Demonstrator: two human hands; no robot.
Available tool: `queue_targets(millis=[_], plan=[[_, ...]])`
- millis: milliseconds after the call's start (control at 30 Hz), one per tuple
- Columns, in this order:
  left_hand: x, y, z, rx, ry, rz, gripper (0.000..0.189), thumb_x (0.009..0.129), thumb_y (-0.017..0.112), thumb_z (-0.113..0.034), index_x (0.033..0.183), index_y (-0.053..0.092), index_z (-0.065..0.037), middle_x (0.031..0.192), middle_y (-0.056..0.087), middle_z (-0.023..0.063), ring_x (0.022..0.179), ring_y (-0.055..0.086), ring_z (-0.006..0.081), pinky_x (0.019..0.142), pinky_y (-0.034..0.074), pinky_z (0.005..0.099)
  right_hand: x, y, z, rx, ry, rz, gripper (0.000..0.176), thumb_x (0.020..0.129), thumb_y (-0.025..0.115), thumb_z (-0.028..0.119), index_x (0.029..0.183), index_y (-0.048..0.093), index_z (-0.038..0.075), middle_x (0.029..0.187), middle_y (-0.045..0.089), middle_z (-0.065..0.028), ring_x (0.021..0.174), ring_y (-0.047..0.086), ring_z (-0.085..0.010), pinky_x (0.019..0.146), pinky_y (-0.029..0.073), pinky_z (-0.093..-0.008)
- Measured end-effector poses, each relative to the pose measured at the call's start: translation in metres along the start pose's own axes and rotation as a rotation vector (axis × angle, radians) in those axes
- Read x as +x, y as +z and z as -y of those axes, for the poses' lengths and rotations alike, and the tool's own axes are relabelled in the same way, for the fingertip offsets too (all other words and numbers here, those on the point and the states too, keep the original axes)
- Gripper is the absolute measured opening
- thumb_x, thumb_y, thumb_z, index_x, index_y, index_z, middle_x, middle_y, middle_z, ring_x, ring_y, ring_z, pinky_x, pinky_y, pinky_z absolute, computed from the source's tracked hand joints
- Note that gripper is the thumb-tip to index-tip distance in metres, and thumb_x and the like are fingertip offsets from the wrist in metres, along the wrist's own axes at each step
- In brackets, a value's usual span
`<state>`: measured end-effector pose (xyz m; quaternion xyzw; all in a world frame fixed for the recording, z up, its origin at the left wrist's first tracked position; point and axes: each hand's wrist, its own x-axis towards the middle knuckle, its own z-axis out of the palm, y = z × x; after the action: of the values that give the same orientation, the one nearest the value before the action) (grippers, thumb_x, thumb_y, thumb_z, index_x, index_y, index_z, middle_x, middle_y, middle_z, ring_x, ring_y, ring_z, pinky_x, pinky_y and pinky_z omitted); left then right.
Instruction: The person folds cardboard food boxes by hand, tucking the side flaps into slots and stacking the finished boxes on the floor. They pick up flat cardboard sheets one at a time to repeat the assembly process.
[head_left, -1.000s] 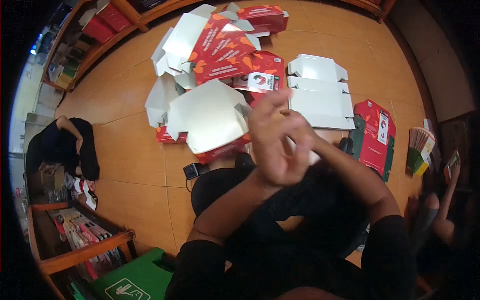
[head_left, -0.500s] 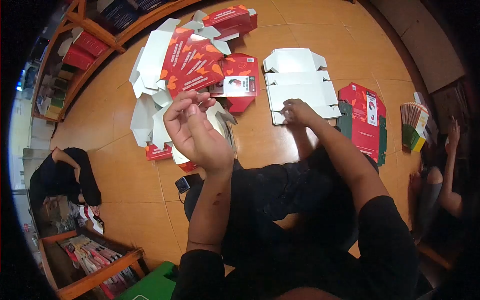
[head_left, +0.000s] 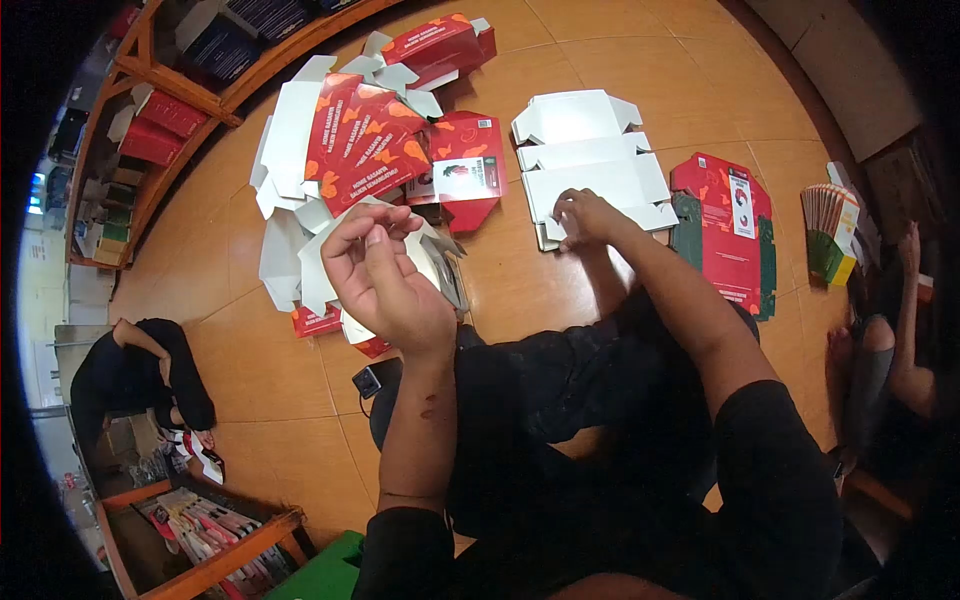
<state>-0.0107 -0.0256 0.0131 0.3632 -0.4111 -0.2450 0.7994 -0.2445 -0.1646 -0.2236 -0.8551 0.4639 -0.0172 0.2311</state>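
My left hand (head_left: 385, 275) is raised with its palm turned up and fingers loosely curled but apart, holding nothing, in front of a pile of red and white boxes (head_left: 365, 140). My right hand (head_left: 585, 220) rests at the near edge of a stack of white flat cartons (head_left: 598, 187). Its fingers are bent over that edge, and whether they pinch a sheet is hidden. Right of the stack lies a stack of red cartons with green flaps (head_left: 728, 235).
Fanned cartons (head_left: 828, 235) lie at the right, near another person's raised hand (head_left: 910, 250). Another person (head_left: 140, 370) sits at the far left. Wooden shelves (head_left: 180, 85) hold boxes at the upper left. A wooden crate (head_left: 200, 560) stands lower left.
The view has shifted slightly, moving the cartons a little left in the frame. My right hand's fingers are slightly nearer the stack's lower left corner. My left hand keeps nearly the same pose.
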Motion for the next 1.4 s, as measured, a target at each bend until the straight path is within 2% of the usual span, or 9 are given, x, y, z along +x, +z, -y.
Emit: queue_targets(millis=[100,200,300,400,567,633,767,1267,1400], plan=[[0.001,-0.002,0.003,0.015,-0.021,-0.005,0.015,0.099,0.041,-0.005,0.111,0.048,0.0,0.111,0.057,0.0139,0.097,0.059,0.0208,0.085,0.051,0.0378,0.006,-0.009,-0.01,0.127,-0.185,-0.082,0.041,0.071,0.08,0.037,0.103,0.067,0.014,0.114,0.064,-0.0102,0.108,0.059,-0.0342,0.091,0.049,-0.0417],[0.003,-0.003,0.008,0.021,-0.086,-0.012,0.014,0.099,0.043,-0.004,0.11,0.05,0.001,0.11,0.057,0.0137,0.097,0.06,0.0203,0.084,0.051,0.0367,0.004,-0.042,-0.002,0.23,0.1,-0.317,0.021,0.093,0.056,0.021,0.092,0.07,0.006,0.085,0.069,-0.0181,0.081,0.067,-0.0366,0.077,0.052,-0.0433],[0.003,-0.004,0.018,0.099,-0.091,0.037,0.015,0.095,0.05,-0.001,0.11,0.051,0.0,0.111,0.055,0.0135,0.095,0.06,0.0175,0.081,0.052,0.0296,-0.023,-0.128,0.05,0.112,0.102,-0.577,0.02,0.086,0.057,0.007,0.105,0.063,0.005,0.1,0.067,-0.0183,0.092,0.063,-0.0399,0.078,0.051,-0.0441],[0.009,-0.002,0.015,0.69,0.345,0.494,0.04,0.087,0.067,-0.008,0.122,0.051,-0.001,0.127,0.052,0.0158,0.115,0.056,0.027,0.097,0.047,0.0378,-0.073,-0.198,0.108,0.025,-0.122,-0.644,0.013,0.09,0.056,0.01,0.101,0.064,0.011,0.097,0.068,-0.0082,0.1,0.061,-0.0283,0.093,0.041,-0.0439],[-0.002,0.01,0.005,1.071,0.5,0.862,0.04,0.085,0.072,-0.021,0.119,0.059,-0.003,0.116,0.061,0.0169,0.106,0.06,0.0292,0.095,0.048,0.0406,-0.109,-0.199,0.125,0.06,-0.379,-0.571,0.008,0.092,0.055,0.013,0.096,0.061,0.009,0.095,0.061,-0.0077,0.101,0.056,-0.0271,0.094,0.037,-0.0408],[-0.004,0.012,0.003,1.038,-0.335,1.157,0.036,0.088,0.068,-0.024,0.113,0.062,0.001,0.097,0.066,0.0161,0.086,0.066,0.0257,0.083,0.053,0.0386,-0.106,-0.184,0.121,0.379,-0.363,-0.572,0.011,0.094,0.054,0.016,0.094,0.056,0.005,0.089,0.057,-0.0093,0.091,0.053,-0.0283,0.092,0.037,-0.0387],[-0.009,0.003,0.031,0.429,-0.843,0.855,0.029,0.095,0.061,-0.025,0.103,0.066,0.003,0.083,0.068,0.0051,0.073,0.063,0.0144,0.068,0.053,0.0276,-0.095,-0.161,0.118,1.147,-0.398,-0.67,0.019,0.101,0.05,0.02,0.092,0.053,0.004,0.085,0.052,-0.0016,0.083,0.048,-0.011,0.079,0.041,-0.0257],[-0.023,0.003,0.048,0.251,-1.16,0.804,0.031,0.099,0.056,-0.03,0.105,0.064,-0.001,0.088,0.068,0.0025,0.071,0.064,0.0071,0.062,0.051,0.0195,-0.091,-0.151,0.118,1.034,-0.113,-0.832,0.021,0.097,0.057,0.021,0.088,0.06,0.002,0.076,0.055,-0.0024,0.072,0.05,-0.0096,0.066,0.043,-0.0252],[-0.025,0.0,0.047,0.316,-1.167,0.911,0.032,0.1,0.056,-0.031,0.105,0.064,0.0,0.087,0.068,0.0026,0.072,0.064,0.0074,0.062,0.052,0.0203,-0.1,-0.162,0.125,0.73,-0.183,-0.499,0.02,0.09,0.063,0.022,0.088,0.064,0.002,0.079,0.062,-0.0089,0.072,0.058,-0.0181,0.066,0.046,-0.031]])
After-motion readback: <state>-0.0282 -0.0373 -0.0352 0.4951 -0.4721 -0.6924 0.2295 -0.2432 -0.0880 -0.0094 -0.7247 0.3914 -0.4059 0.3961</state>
